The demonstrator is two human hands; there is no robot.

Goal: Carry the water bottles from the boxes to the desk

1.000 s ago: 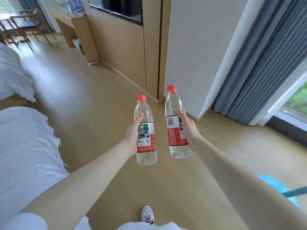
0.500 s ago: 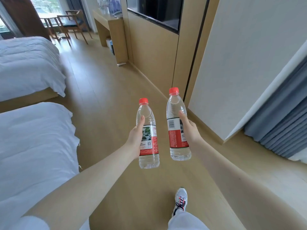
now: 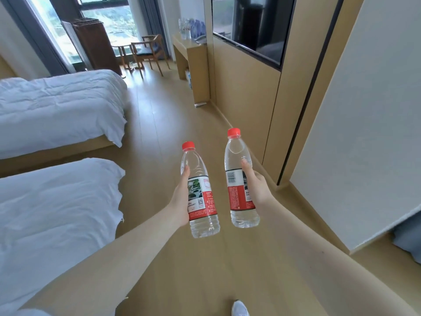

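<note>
My left hand (image 3: 181, 199) grips a clear water bottle (image 3: 200, 195) with a red cap and a red and white label, held upright in front of me. My right hand (image 3: 256, 187) grips a second bottle of the same kind (image 3: 239, 181), a little higher and to the right. Both bottles hang over the wooden floor. Far ahead, against the right wall, stands the wooden desk (image 3: 185, 45) with several bottles (image 3: 191, 27) on its top. No boxes are in view.
Two beds with white covers (image 3: 57, 106) (image 3: 52, 208) line the left side. A wooden aisle (image 3: 159, 124) runs between them and the panelled right wall with a dark screen (image 3: 248, 26). A chair (image 3: 149, 53) and a small table stand by the far window. My shoe (image 3: 239, 309) shows at the bottom.
The view has swung left and up along the aisle: the desk, chair and window have come further into sight, and the curtain has left the frame. Both hands keep holding their bottles.
</note>
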